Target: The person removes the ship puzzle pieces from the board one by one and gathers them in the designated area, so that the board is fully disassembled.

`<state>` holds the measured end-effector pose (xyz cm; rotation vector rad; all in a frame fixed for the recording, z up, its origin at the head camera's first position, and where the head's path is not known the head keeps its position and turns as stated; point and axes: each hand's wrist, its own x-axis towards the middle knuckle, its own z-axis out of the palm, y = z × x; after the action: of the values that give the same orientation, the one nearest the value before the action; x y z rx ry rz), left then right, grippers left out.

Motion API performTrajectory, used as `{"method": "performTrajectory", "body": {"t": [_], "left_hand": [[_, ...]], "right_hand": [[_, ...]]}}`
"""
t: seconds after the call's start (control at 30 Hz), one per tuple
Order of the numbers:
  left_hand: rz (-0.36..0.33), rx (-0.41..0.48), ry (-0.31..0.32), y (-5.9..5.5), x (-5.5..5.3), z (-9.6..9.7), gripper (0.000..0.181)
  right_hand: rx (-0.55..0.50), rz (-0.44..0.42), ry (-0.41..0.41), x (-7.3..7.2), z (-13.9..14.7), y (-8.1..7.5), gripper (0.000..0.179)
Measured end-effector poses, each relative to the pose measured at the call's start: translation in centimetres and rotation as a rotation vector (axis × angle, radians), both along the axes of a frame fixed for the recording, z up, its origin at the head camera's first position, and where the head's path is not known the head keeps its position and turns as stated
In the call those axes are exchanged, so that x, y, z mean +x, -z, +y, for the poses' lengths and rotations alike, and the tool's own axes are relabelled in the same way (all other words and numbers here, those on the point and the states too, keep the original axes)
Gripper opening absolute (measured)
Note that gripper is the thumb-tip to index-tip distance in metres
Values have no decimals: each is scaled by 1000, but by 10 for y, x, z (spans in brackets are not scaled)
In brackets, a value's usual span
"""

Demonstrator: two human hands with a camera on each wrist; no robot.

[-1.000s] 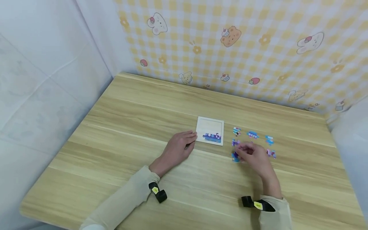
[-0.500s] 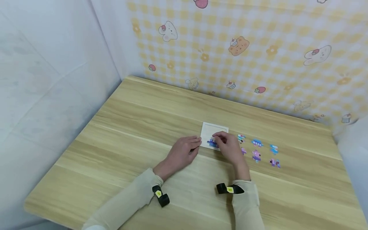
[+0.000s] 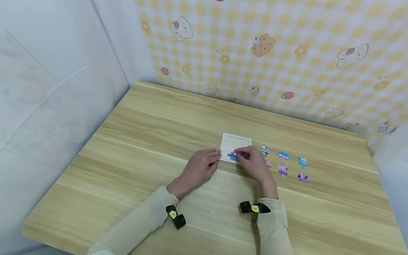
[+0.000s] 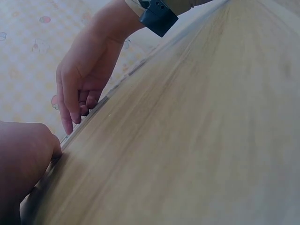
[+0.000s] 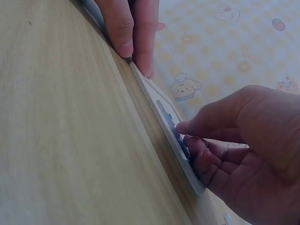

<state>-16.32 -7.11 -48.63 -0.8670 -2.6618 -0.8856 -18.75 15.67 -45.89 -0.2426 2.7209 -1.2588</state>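
Note:
A small square white puzzle tray (image 3: 225, 143) lies on the table, with blue-purple jigsaw pieces (image 3: 231, 155) along its near side. My left hand (image 3: 201, 167) rests at the tray's left edge with its fingers extended. Over the tray's near right part, my right hand (image 3: 255, 164) pinches a small puzzle piece, mostly hidden by the fingers. In the right wrist view, the thumb and fingertips of the right hand (image 5: 239, 145) are right at the dark blue pieces (image 5: 172, 124) inside the tray (image 5: 154, 105).
Right of the tray lie several loose puzzle pieces, among them a blue one (image 3: 283, 155), a pink one (image 3: 282, 169) and a light blue one (image 3: 302, 162). Another (image 3: 268, 164) is partly covered by the right hand. A yellow checked cloth (image 3: 236, 46) hangs behind the wooden table (image 3: 159, 117).
My right hand has moved left from the loose pieces to the tray, and the nearest left loose piece is gone from its spot. The left hand has stayed at the tray's edge.

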Motion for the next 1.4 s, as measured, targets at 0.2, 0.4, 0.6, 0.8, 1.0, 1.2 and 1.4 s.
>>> {"method": "performTrajectory", "body": {"t": [0.2, 0.4, 0.6, 0.8, 1.0, 1.2, 1.4], "left_hand": [[13, 0, -8, 1, 0, -1, 28], [-5, -48, 5, 1, 0, 0, 31], [-71, -167, 28, -1, 2, 0, 38], [-84, -160, 26, -2, 2, 1, 38], [-95, -143, 22, -2, 2, 1, 38], [-96, -136, 31, -1, 1, 1, 38], [-90, -135, 28, 1, 0, 2, 38]], "right_hand": [[-10, -9, -34, -1, 1, -1, 26], [-11, -5, -37, -1, 1, -2, 26], [-9, -6, -35, -1, 1, -2, 25], [-19, -17, -25, -1, 0, -2, 23], [-37, -20, -16, -2, 1, -1, 22], [-50, -14, -19, -4, 3, 2, 22], [-67, -4, -29, -4, 5, 4, 20]]}}
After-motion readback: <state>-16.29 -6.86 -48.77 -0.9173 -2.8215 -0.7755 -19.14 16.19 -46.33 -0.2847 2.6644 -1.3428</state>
